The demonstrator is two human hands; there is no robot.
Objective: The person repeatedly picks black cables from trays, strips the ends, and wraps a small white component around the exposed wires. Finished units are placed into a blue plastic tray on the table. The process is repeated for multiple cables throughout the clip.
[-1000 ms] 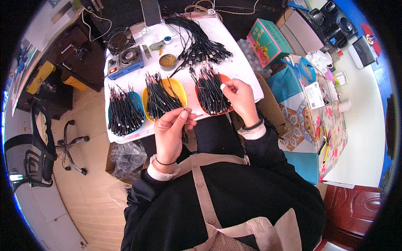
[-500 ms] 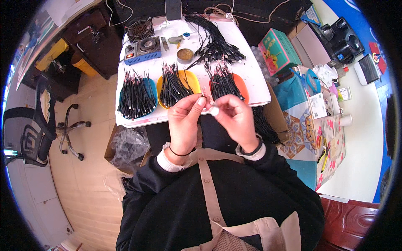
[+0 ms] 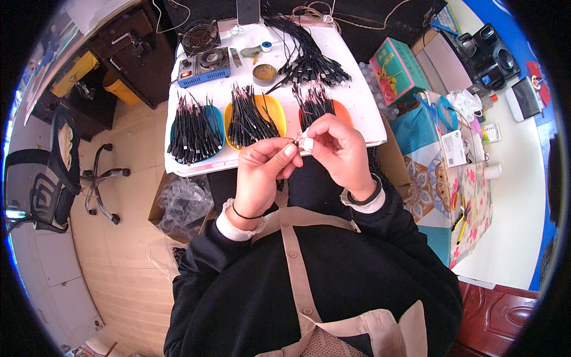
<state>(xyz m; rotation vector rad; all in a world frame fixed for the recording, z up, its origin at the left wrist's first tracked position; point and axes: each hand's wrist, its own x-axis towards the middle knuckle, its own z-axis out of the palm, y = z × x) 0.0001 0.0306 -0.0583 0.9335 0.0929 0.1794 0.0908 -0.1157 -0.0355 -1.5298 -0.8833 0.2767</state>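
My hands meet above the front edge of the white table. My left hand (image 3: 264, 169) is closed, pinching the stripped end of a thin dark wire (image 3: 295, 143) between thumb and forefinger. From the other side, my right hand (image 3: 342, 152) pinches in at the same spot; a white covering or piece (image 3: 307, 144) shows at its fingertips, and what it grips is too small to make out. Just beyond lie bundles of short black cables with bared ends, in a blue tray (image 3: 217, 122), a yellow tray (image 3: 279, 116) and an orange tray (image 3: 342, 112).
Farther back are a blue hotplate-like device (image 3: 205, 66), a fan (image 3: 199, 39), a round tin (image 3: 264, 74) and a pile of black cables (image 3: 312, 65). A green carton (image 3: 398, 71) and a patterned bag (image 3: 431, 184) stand at the right. An office chair (image 3: 50, 178) is at the left.
My right hand has moved up slightly and closed in against my left fingertips. The wire ends that stuck up from my left hand are now mostly hidden between the fingers.
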